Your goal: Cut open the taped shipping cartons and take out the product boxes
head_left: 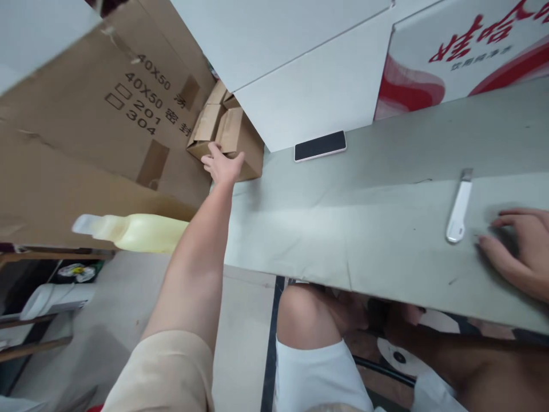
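- The box (247, 143) is at eleven o'clock from mid-view, on the table (300, 229), tucked between the carton (86, 143) and the white boxes (313, 91).
- My left hand (223, 167) is at its near corner, thumb and fingers spread, not closed; whether they touch, I cannot tell.
- A pinch on the flap alone could, I judge, bend it and let the box slip.
- A second box (208, 123) sits just beside it at ten o'clock; in so tight a gap, it could be dragged along.
- At eight o'clock from that hand, the bottle (150, 232) is partly behind my forearm; a wide swing might knock it.
- My right hand (525, 246), at three o'clock, is loosely curled, gripping nothing; a careless sweep could strike the nearby cutter (458, 212).
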A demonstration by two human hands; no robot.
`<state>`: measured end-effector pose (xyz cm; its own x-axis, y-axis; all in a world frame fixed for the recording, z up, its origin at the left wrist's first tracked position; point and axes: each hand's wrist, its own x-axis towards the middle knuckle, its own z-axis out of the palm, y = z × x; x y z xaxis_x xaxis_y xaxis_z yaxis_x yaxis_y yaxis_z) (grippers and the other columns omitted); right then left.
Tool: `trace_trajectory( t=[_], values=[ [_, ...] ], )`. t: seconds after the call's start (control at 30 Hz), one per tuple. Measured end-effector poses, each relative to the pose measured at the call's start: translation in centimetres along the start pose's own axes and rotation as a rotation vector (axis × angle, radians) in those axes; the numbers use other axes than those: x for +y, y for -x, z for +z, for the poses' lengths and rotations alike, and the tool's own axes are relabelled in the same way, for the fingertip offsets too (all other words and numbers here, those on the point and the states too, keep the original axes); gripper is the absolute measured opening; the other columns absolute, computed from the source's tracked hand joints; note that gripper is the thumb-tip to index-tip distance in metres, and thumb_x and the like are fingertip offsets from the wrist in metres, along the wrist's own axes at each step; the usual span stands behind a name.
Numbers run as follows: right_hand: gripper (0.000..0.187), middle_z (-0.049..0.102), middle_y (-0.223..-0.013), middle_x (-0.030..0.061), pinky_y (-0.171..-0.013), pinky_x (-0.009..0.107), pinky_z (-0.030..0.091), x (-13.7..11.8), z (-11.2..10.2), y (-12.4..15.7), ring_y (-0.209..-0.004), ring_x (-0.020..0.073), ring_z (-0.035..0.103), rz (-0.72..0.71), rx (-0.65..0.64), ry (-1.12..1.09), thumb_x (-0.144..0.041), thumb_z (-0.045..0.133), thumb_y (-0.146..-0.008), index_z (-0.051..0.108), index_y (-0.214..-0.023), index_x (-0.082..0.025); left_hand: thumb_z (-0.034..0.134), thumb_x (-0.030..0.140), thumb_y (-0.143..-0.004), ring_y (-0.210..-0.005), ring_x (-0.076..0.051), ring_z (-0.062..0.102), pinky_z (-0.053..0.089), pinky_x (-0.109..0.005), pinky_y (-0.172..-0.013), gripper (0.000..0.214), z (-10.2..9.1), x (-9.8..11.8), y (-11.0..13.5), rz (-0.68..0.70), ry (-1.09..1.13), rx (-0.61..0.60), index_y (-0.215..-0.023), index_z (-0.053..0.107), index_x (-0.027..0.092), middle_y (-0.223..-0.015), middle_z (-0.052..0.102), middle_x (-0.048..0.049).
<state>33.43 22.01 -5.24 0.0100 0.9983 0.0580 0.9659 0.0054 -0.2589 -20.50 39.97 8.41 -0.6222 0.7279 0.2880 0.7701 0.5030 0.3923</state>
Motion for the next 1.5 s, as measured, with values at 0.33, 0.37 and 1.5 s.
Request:
trace_trajectory(
  t=[0.33, 0.37, 1.5],
  values=[
    [0.045, 0.071, -0.113, 0.0188, -0.093, 0.049, 0.055, -1.7, -1.3, 0.0, -0.107, 0.0346, 0.068, -0.08, 0.029, 0.08, -0.057, 0.027, -0.088, 0.055, -0.091, -0.021, 0.08, 0.03, -0.067, -0.139, -0.037, 0.047, 0.038, -0.053, -0.125, 0.066, -4.3, -6.8, 9.1, 0.2, 0.11, 0.019, -0.123, 0.048, 0.022, -0.132, 0.042, -0.013],
    [0.047, 0.071, -0.114, 0.0182, -0.092, 0.047, 0.055, -1.6, -1.2, 0.0, -0.106, 0.0336, 0.068, -0.082, 0.034, 0.091, -0.056, 0.027, -0.089, 0.057, -0.093, -0.02, 0.081, 0.029, -0.065, -0.137, -0.035, 0.049, 0.039, -0.052, -0.124, 0.067, -4.5, -7.6, 10.0, 0.241, 0.146, 0.015, -0.122, 0.048, 0.022, -0.131, 0.042, -0.0125],
    [0.051, 0.063, -0.126, 0.0161, -0.096, 0.05, 0.045, -0.8, -1.3, 1.1, -0.115, 0.0331, 0.057, -0.316, 0.091, 0.235, -0.049, 0.045, -0.098, 0.067, -0.137, -0.024, 0.071, 0.069, -0.084, -0.114, -0.022, 0.061, 0.052, -0.034, -0.098, 0.056, 4.3, 2.8, 22.2, 0.589, 1.356, -0.537, -0.124, 0.057, 0.033, -0.128, 0.059, -0.0042]
  ],
)
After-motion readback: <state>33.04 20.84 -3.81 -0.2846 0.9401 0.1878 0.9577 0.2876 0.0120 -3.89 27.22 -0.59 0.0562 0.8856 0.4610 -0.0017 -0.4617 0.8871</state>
